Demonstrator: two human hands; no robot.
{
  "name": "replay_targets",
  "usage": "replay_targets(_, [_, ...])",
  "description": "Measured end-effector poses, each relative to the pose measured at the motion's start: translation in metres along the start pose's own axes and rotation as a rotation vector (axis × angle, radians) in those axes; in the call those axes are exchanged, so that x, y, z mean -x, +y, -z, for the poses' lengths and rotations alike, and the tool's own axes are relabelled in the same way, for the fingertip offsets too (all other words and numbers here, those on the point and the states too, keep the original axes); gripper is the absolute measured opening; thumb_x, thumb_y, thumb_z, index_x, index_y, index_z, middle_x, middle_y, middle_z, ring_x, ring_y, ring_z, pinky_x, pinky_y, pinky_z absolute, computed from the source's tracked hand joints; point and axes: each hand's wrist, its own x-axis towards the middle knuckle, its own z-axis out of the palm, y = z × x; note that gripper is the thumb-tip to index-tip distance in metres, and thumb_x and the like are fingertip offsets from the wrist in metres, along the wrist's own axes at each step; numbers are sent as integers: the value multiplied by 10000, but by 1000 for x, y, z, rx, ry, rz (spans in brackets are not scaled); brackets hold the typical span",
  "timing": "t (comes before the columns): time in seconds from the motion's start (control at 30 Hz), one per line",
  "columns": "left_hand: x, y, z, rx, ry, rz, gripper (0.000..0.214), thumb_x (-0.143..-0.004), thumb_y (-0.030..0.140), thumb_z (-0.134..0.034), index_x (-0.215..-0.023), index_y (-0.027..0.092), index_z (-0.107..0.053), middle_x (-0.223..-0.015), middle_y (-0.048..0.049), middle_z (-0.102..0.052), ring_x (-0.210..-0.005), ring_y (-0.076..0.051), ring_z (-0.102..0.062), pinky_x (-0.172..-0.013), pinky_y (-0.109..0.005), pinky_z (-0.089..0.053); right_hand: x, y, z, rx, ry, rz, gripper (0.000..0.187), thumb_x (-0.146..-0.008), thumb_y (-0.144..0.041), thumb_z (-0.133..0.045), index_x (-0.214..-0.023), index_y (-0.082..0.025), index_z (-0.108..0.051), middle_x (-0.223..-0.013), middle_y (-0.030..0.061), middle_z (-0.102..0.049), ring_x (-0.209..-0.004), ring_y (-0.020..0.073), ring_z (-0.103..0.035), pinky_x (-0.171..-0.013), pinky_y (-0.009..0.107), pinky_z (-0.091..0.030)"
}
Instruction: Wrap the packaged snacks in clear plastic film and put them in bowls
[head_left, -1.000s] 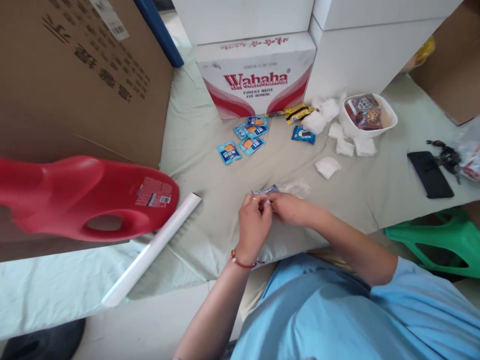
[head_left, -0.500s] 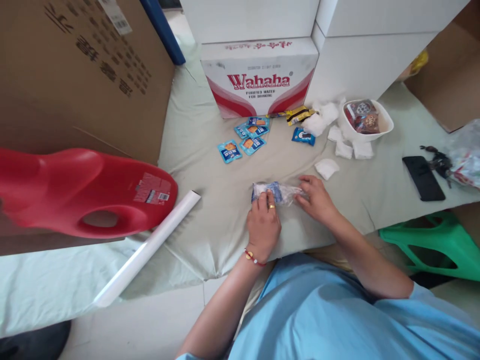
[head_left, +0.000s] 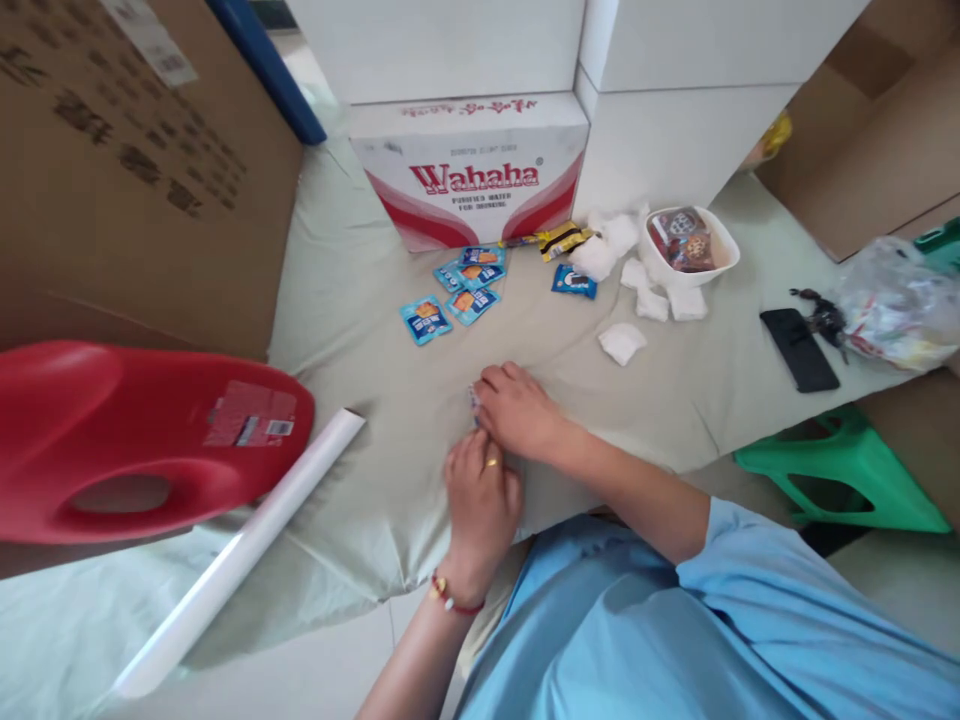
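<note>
A small clear plastic packet with blue print (head_left: 474, 396) lies on the cloth-covered table, mostly hidden beneath my hands. My right hand (head_left: 521, 410) covers it from above, its fingers bent over the packet's far side. Close against it, my left hand (head_left: 482, 490) has its fingers curled at the packet's near edge; a ring and a red bracelet are on this hand and wrist. Farther back lie several blue snack packets (head_left: 426, 320). Several white folded pieces (head_left: 622, 343), one set apart from the others, rest to the right of my hands.
A Wahaha carton (head_left: 472, 190) stands at the back. To its right are a yellow wrapper (head_left: 562, 240), a blue packet (head_left: 574, 281) and a white bowl (head_left: 724, 265) of snacks. A red plastic piece (head_left: 187, 390) and white tube (head_left: 247, 550) lie left; a phone (head_left: 801, 350) lies right.
My right hand has moved left and now lies over the packet, beside my left hand. The packet, visible before, is now mostly covered. The camera view has shifted somewhat.
</note>
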Motion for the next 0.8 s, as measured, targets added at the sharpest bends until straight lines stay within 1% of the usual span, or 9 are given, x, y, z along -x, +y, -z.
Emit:
replay_targets(0.1, [18,-20,13,18,64,-18,367,-908,117,-536,-1230,203,-690,-1227,-150,-723,-1319,-353,-588,-1118,-582,-471,19,3,-10,52,63,74,547,-987,-378,-677,-1446,-99,-572,-1509,206,-543,-1327,362,-461,-1090,515,-447])
replay_targets(0.2, [26,-32,23,63,109,51,250,-939,165,-562,-1121,227,-722,-1140,-119,-742,-1286,-333,-610,-1092,-553,-501,29,16,-11,-12,58,96,495,-1022,-237,-587,-1502,-124,-542,-1569,179,-527,-1358,328,-468,-1144,500,-429])
replay_targets(0.27, [26,-31,28,138,119,123,205,-965,203,-565,-1080,233,-732,-1123,-102,-742,-1248,-299,-634,-1080,-516,-520,30,28,-7,-141,100,31,435,-1034,-163,-508,-1460,-127,-584,-1531,183,-569,-1343,301,-503,-1181,489,-406])
replay_targets(0.33, [22,-25,31,243,116,223,195,-1001,264,-557,-1066,241,-740,-1130,-90,-738,-1200,-263,-662,-1072,-480,-533,31,40,-2,-368,176,-78,376,-1043,-203,-500,-1389,-144,-635,-1444,176,-636,-1307,281,-552,-1182,481,-414])
replay_targets(0.4, [15,-17,31,396,86,345,226,-1026,360,-557,-1086,245,-742,-1161,-91,-730,-1163,-241,-684,-1037,-443,-560,35,52,0,-712,202,-195,330,-1057,-352,-514,-1283,-179,-681,-1271,135,-718,-1186,259,-632,-1090,454,-499])
replay_targets(0.5, [0,-5,23,745,6,543,404,-1022,526,-565,-1281,236,-673,-1330,-134,-692,-1199,-250,-696,-912,-389,-620,46,59,-3,-1280,81,-329,449,-975,-616,-615,-1111,-200,-710,-1003,69,-743,-924,213,-697,-853,364,-594])
replay_targets(0.57, [-13,1,15,961,-58,629,544,-992,596,-593,-1384,219,-604,-1409,-162,-669,-1225,-271,-700,-880,-385,-633,55,58,-8,-1507,-29,-373,530,-849,-682,-748,-1050,-192,-713,-941,53,-736,-853,195,-698,-785,332,-599])
replay_targets(0.67, [-30,10,2,1060,-114,649,568,-905,591,-718,-1298,187,-645,-1293,-145,-743,-1149,-272,-732,-945,-404,-614,64,50,-17,-1558,-38,-403,552,-799,-670,-805,-1072,-198,-714,-980,49,-743,-874,187,-697,-803,326,-600])
replay_targets(0.8, [-45,22,-11,1008,-96,613,481,-916,533,-713,-1243,186,-656,-1213,-115,-771,-1111,-252,-737,-990,-395,-588,72,40,-29,-1428,201,-406,559,-870,-614,-751,-1267,-232,-659,-1191,70,-735,-1103,219,-693,-1007,373,-563])
